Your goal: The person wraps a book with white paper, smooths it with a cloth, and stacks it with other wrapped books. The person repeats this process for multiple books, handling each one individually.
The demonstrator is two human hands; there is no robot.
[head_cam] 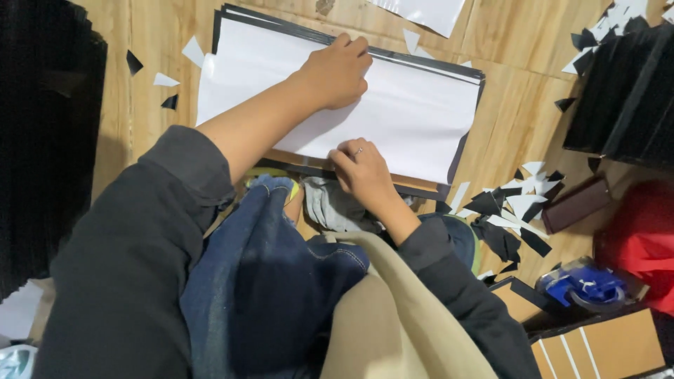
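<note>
A white sheet lies on top of a stack of black-edged boards on the wooden floor. My left hand presses flat on the sheet near its far edge, fingers curled together. At the sheet's near edge, my right hand pinches the paper with its fingertips; a ring shows on one finger. Both sleeves are dark grey. My knees, in blue jeans, sit just below the stack.
Black and white paper scraps litter the floor to the right. A blue tape dispenser and brown boards lie at lower right. Tall black stacks stand right and another at far left. A red object sits at right.
</note>
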